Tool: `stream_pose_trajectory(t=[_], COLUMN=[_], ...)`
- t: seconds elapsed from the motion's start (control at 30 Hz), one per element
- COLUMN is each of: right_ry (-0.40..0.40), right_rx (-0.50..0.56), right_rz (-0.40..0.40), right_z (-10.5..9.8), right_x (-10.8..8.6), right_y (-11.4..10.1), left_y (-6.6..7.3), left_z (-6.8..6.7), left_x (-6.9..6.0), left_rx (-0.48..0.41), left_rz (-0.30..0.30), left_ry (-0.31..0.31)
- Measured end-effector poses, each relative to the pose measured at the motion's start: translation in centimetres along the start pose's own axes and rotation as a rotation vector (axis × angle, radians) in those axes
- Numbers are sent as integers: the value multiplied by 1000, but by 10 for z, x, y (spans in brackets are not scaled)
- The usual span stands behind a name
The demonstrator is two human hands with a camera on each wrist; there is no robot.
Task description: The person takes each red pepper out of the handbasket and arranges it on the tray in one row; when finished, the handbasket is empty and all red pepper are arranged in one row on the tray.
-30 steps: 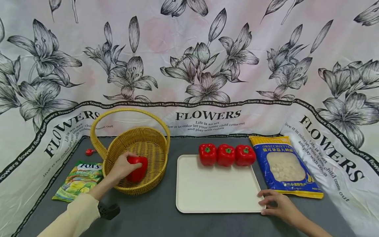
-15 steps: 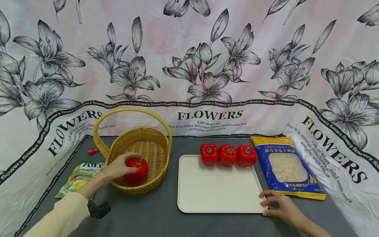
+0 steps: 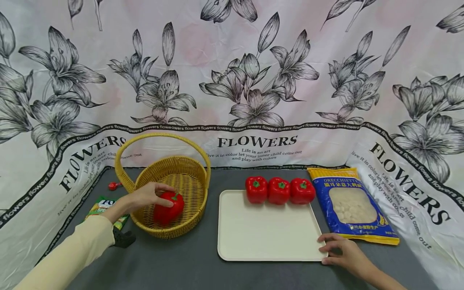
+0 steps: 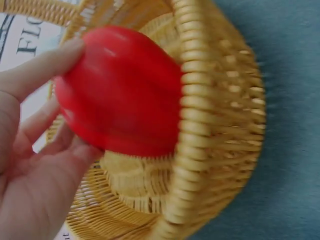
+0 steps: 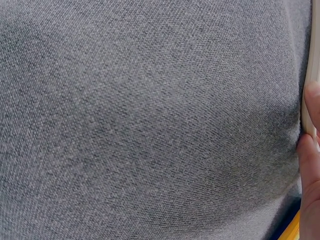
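In the wicker basket (image 3: 197, 215), my left hand (image 3: 149, 197) grips a red bell pepper (image 3: 168, 211), its green stem upward in the head view. The left wrist view shows thumb and fingers on either side of the pepper (image 4: 125, 95), close by the basket's rim (image 4: 195, 115). My right hand (image 3: 342, 253) holds the cream tray (image 3: 268, 233) at its near right corner. In the right wrist view only fingertips (image 5: 309, 150) show against the tray's edge (image 5: 313, 55). Along the tray's far edge, several red bell peppers (image 3: 278, 190) sit in a row.
A blue and yellow pasta bag (image 3: 353, 205) lies right of the tray. Left of the basket are a green candy bag (image 3: 99, 207), partly behind the left sleeve, and a small red object (image 3: 113, 186). Behind the grey table (image 3: 174, 266) hangs a flowered curtain (image 3: 217, 100).
The pepper in my left hand has turned, so its stem now shows. My left forearm has shifted left and covers more of the candy bag. My right hand stays at the tray's corner.
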State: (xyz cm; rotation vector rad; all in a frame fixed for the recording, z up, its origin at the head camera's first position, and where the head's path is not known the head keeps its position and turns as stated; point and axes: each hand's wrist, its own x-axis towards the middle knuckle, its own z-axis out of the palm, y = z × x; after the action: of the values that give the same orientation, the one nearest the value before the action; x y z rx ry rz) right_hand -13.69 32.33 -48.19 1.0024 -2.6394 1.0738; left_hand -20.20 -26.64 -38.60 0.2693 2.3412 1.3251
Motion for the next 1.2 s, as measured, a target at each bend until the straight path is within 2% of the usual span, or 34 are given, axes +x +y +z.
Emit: stream_pose_trajectory(t=[0.13,0.23,0.37,0.6,0.83,1.0,1.2], right_ry=[-12,-19,-17,-24,-25,-16,-28], right_rx=[2,-5,0,0,1,8,4], right_rz=[25,44,41,37,55,37,70], right_z=[0,-1,-1,1,-1,-1,-1], right_x=[0,-1,-1,1,2,1,0], right_y=[-1,-2,-1,0,-3,-3,-3], left_y=[1,1,-1,-3,1,9,23], left_z=[-7,-7,-3,3,2,-1,-2], left_x=[12,21,32,42,40,31,23], left_rx=[-94,-165,-193,-217,-213,-223,-273], left_rz=[21,79,148,193,244,238,228], left_ry=[29,55,98,130,72,12,-35])
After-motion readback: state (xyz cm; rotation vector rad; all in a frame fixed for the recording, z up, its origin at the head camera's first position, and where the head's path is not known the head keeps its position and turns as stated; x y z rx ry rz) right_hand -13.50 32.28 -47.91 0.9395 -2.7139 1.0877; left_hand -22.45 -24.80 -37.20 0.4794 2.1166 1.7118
